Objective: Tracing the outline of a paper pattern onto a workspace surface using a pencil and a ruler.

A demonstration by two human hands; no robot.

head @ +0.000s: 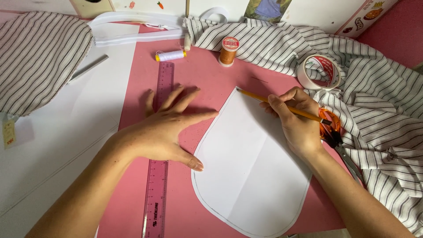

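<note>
My right hand (296, 119) grips an orange pencil (255, 97), its tip touching the top left corner of a white rounded paper pattern (246, 176). That pattern lies on a pink sheet (207, 75). My left hand (165, 128) is spread flat on the pink sheet, fingers apart, just left of the pattern. It lies partly over a translucent pink ruler (157, 194) that runs up and down the sheet.
Striped fabric (374, 110) is heaped at the right, with a tape roll (320, 72) and orange-handled scissors (335, 132) on it. An orange thread spool (228, 51) and a white thread spool (171, 55) stand at the top. More striped fabric (35, 57) lies at top left.
</note>
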